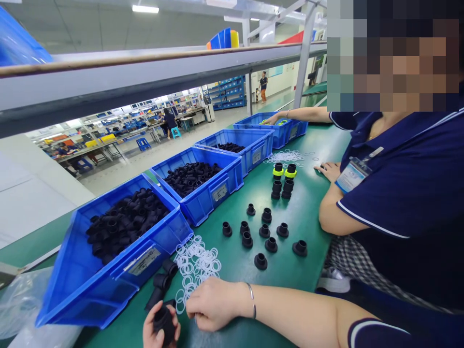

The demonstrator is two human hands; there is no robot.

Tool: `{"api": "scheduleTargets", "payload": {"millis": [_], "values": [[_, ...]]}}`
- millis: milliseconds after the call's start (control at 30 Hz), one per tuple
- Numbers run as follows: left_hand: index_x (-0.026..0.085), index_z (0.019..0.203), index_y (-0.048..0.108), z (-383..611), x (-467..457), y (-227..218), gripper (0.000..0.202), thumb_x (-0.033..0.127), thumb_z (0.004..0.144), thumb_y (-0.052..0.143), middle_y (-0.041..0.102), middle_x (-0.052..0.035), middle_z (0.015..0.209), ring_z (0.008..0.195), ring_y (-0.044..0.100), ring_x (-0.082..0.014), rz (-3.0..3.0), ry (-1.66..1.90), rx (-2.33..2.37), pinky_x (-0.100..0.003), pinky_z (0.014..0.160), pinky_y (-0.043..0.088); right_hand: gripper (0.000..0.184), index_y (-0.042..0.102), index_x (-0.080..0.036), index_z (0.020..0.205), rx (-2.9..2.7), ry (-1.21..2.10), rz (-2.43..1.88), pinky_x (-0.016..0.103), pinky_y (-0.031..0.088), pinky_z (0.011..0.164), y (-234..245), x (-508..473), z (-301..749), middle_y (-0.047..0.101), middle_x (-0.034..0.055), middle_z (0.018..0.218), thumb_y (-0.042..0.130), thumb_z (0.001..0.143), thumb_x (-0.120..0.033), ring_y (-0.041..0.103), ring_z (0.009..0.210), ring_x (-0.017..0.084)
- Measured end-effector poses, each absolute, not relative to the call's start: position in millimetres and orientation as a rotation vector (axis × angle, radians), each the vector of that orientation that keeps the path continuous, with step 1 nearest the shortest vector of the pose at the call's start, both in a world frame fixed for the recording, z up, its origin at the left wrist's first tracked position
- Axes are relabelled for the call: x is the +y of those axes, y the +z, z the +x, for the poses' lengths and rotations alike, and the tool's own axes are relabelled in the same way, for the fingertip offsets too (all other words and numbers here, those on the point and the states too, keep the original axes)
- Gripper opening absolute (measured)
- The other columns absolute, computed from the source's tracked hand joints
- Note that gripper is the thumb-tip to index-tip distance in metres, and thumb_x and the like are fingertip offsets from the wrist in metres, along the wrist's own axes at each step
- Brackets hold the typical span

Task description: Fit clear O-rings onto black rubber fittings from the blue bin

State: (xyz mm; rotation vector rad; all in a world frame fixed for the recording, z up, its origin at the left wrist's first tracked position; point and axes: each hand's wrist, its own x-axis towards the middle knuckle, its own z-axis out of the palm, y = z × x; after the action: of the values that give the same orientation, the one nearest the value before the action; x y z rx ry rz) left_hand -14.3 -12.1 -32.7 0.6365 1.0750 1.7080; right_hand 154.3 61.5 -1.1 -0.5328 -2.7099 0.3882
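My left hand [158, 329] is at the bottom edge, closed around a black plastic fitting [165, 320]. My right hand [210, 303], with a thin bracelet on its wrist, is curled into a loose fist at the near edge of a pile of white rubber rings [197, 263]; what its fingers pinch is hidden. Two more black fittings [162, 280] lie just above my left hand, beside the nearest blue bin [83, 290], which is tilted toward me and full of black fittings [123, 224].
Three more blue bins [213, 193] line the green table's [308, 212] far side. Several black caps [264, 232] and stacked black-and-yellow fittings [283, 180] stand mid-table, with more white rings [286, 157] beyond. A co-worker in navy [398, 193] sits at right, one hand [271, 118] in the farthest bin. Clear plastic bag [21, 299] at left.
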Motion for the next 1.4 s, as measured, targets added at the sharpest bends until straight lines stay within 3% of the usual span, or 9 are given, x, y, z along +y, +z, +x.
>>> {"api": "scheduleTargets", "payload": {"millis": [100,267,733,933,1133,1400], "values": [[0.025,0.108,0.054,-4,-15,-32,0.057,0.05,0.061,0.075,0.061,-0.0015,0.076,0.052,0.049,-0.0094,0.643,1.634,1.227,-0.018,0.041,0.036,0.008,0.058,-0.019,0.087,-2.707,0.371,-0.535,0.021,0.038,0.052,-1,61,154,0.064,-0.0016,0.087,0.053,0.081,-0.021,0.059,0.071,0.012],[0.023,0.103,0.056,6,-18,-36,0.058,0.052,0.058,0.077,0.063,-0.0045,0.088,0.063,0.054,-0.0129,0.694,1.631,1.33,-0.02,0.051,0.043,0.006,0.058,-0.018,0.085,-2.656,0.418,-0.553,0.02,0.04,0.052,-1,61,154,0.064,-0.0016,0.083,0.054,0.081,-0.02,0.06,0.071,0.012],[0.02,0.111,0.051,11,-20,-39,0.063,0.063,0.067,0.063,0.055,-0.0004,0.072,0.056,0.049,-0.0119,1.007,1.567,1.59,-0.022,0.048,0.04,0.009,0.059,-0.016,0.084,-2.263,0.821,-0.649,0.016,0.044,0.058,5,55,153,0.061,-0.0013,0.073,0.053,0.078,-0.013,0.058,0.063,0.01],[0.019,0.107,0.055,11,-20,-36,0.06,0.066,0.069,0.057,0.061,-0.0062,0.097,0.084,0.059,-0.0199,1.175,1.495,1.787,-0.029,0.076,0.048,0.01,0.06,-0.015,0.082,-2.175,0.929,-0.648,0.016,0.043,0.056,0,54,152,0.059,-0.0022,0.067,0.053,0.075,-0.01,0.055,0.059,0.009],[0.019,0.105,0.055,17,-22,-31,0.059,0.067,0.07,0.054,0.061,-0.0085,0.107,0.104,0.056,-0.0262,1.201,1.428,1.745,-0.039,0.098,0.039,0.011,0.061,-0.015,0.082,-2.078,1.045,-0.63,0.016,0.044,0.06,-1,58,152,0.06,-0.0015,0.069,0.055,0.074,-0.01,0.056,0.062,0.01],[0.018,0.106,0.049,24,-25,-26,0.061,0.066,0.07,0.055,0.061,-0.0092,0.098,0.094,0.059,-0.0254,1.17,1.437,1.802,-0.038,0.085,0.044,0.014,0.061,-0.015,0.081,-2.015,1.296,-0.681,0.016,0.045,0.063,4,57,153,0.061,-0.0017,0.073,0.055,0.073,-0.004,0.057,0.067,0.01]]}}
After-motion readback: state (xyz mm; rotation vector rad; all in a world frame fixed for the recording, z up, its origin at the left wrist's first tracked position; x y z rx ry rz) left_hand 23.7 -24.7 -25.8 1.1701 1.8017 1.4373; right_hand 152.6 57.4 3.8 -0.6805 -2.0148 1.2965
